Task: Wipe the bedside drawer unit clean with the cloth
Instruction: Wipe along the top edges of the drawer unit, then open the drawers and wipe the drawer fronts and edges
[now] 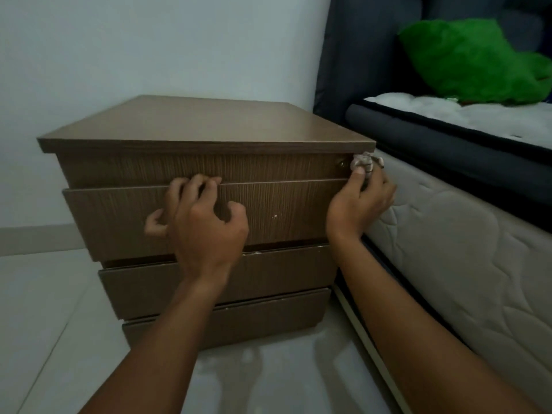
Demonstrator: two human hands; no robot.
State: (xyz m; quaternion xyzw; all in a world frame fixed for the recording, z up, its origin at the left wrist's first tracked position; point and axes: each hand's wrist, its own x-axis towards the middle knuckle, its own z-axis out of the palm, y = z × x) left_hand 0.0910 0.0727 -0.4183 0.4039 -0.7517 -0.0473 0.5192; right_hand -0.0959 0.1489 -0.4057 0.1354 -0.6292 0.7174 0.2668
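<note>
A brown wood-grain bedside drawer unit (209, 124) stands on the floor against the wall, with stacked drawer fronts. The second drawer front (283, 210) sticks out slightly. My left hand (200, 216) has its fingertips hooked over that drawer's top edge. My right hand (358, 201) grips a small crumpled grey cloth (366, 162) at the unit's upper right front corner, beside a small round lock (340, 164).
A bed with a quilted mattress (448, 234) and dark headboard (358, 49) sits tight against the unit's right side. A green pillow (472, 61) lies on the bed. A white wall is behind, and pale tiled floor (44, 309) lies to the left and front.
</note>
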